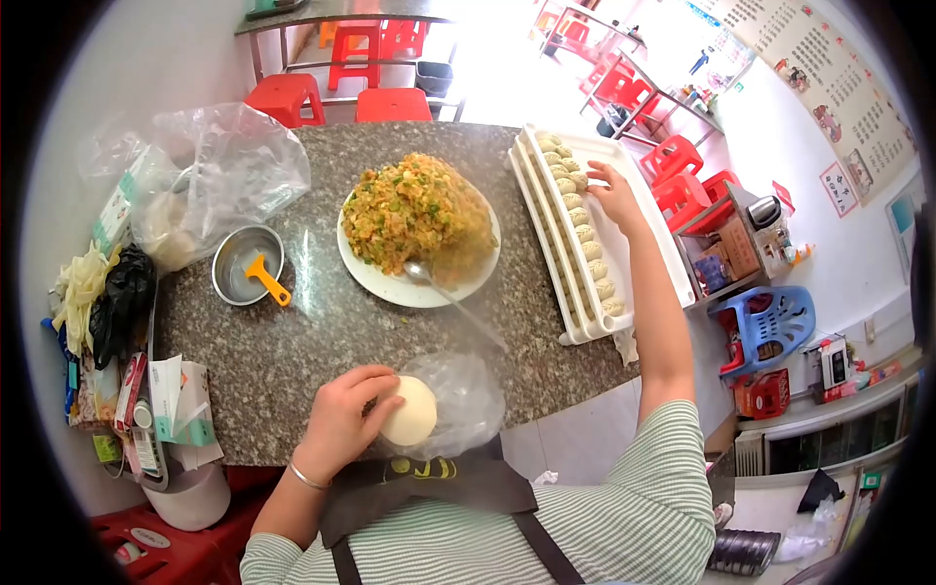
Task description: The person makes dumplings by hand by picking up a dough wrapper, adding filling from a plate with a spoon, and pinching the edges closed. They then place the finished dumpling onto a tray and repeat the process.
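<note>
My left hand [353,414] is at the table's front edge, its thumb and fingers closed on the edge of a round, pale dough wrapper [410,413]. Beside the wrapper lies a clear plastic bag [470,398]. My right hand [612,192] reaches over the top white tray [648,229], fingers apart, at a row of pleated dumplings [585,234]; whether its fingertips touch one is unclear. Between my hands, a white plate [390,290] holds a heap of chopped orange and green filling [414,210], with a metal spoon [419,273] resting in it.
A metal bowl [226,265] with an orange-handled tool [268,281] stands left of the plate. Plastic bags [224,175] lie behind it. Boxes [182,400] and a black bag [125,302] line the left edge. Red stools [392,104] stand beyond the table.
</note>
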`<state>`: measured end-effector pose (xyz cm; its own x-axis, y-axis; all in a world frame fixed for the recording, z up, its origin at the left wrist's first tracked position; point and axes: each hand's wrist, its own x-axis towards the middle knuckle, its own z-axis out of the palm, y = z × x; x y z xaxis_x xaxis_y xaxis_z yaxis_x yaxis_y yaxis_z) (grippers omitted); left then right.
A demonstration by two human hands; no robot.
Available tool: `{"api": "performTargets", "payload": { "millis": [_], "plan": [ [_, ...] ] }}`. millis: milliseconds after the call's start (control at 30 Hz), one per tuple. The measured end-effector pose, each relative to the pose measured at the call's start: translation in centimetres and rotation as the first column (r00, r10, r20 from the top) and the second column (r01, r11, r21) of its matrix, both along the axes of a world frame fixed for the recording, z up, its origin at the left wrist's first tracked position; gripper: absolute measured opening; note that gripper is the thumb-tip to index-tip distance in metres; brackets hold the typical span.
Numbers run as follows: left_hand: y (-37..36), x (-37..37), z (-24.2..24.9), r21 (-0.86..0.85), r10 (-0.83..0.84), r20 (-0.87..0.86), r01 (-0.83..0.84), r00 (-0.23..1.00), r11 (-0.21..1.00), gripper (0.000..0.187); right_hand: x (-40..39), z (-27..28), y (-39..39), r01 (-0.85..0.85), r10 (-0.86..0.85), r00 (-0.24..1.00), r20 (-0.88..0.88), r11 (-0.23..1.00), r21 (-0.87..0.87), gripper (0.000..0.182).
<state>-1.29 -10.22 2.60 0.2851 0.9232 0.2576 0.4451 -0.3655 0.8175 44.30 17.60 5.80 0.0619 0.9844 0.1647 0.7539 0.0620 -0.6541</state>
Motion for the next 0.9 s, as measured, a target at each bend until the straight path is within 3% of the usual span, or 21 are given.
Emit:
{"api": "performTargets", "payload": {
  "millis": [67,133,167,267,333,400,433,567,667,733,767,833,867,900],
  "plan": [
    [-0.1,0.0,0.1,-0.009,0.028,-0.01,-0.028,1.0,1.0,0.017,-1.0,0.9,-1.2,0.011,-0.011,1.0,0.015,1.0,-0.006,0.047],
    [-0.4,0.1,0.0,0.011,0.044,-0.009,-0.044,0.999,0.999,0.015,-2.7,1.6,-3.0,-0.012,0.019,0.999,-0.035,0.979,0.202,0.047],
    [-0.4,0.2,-0.1,-0.007,0.055,-0.013,-0.056,0.998,0.998,0.015,-5.2,2.6,-4.9,-0.054,0.088,0.986,-0.142,0.973,0.226,0.043],
    [-0.6,0.2,-0.9,0.117,0.067,-0.035,-0.063,0.997,0.991,0.013,-11.6,3.6,-11.5,-0.288,0.31,0.938,-0.158,0.947,0.144,0.037],
    [-0.8,0.3,-1.0,0.042,0.11,-0.027,-0.109,0.994,0.993,0.015,-15.7,3.2,-15.7,-0.395,0.399,0.893,-0.208,0.916,0.066,0.033],
    [-0.9,0.4,-0.7,0.025,0.155,-0.069,-0.153,0.986,0.988,0.015,-18.3,1.8,-18.5,-0.604,0.607,0.794,-0.032,0.794,0.071,0.027],
    [-1.0,0.4,-0.7,0.059,0.159,-0.086,-0.154,0.983,0.986,0.016,-19.3,0.7,-19.2,-0.622,0.624,0.779,-0.059,0.781,0.05,0.027],
    [-1.2,0.2,-1.4,0.07,0.151,-0.072,-0.146,0.986,0.987,0.011,-20.9,-4.3,-20.2,-0.53,0.532,0.846,-0.041,0.847,0.04,0.031],
    [-1.4,0.4,0.0,0.039,0.11,-0.098,-0.107,0.989,0.994,0.007,-21.5,-6.7,-20.5,-0.364,0.328,0.914,0.238,0.923,0.126,0.047],
    [-1.6,0.5,1.3,-0.006,-0.084,0.145,0.086,0.986,0.996,0.005,-21.2,-7.2,-20.1,-0.331,0.294,0.924,0.244,0.936,0.124,0.045],
    [-1.8,0.5,1.7,-0.001,-0.088,0.147,0.089,0.985,0.996,0.005,-21.0,-7.4,-19.8,-0.301,0.265,0.932,0.249,0.946,0.119,0.042],
    [-2.2,0.4,2.0,-0.298,-0.055,0.49,0.227,0.87,0.927,0.01,-20.6,-8.1,-19.4,-0.305,0.285,0.94,0.189,0.948,0.087,0.039],
    [-2.1,0.4,1.7,-0.296,-0.061,0.493,0.233,0.868,0.926,0.01,-20.3,-8.3,-19.3,-0.312,0.304,0.945,0.123,0.949,0.051,0.035],
    [-1.9,0.3,1.1,-0.402,0.059,0.632,0.262,0.773,0.877,0.014,-20.1,-8.0,-19.5,-0.308,0.3,0.946,0.127,0.95,0.054,0.035]
  ]
}}
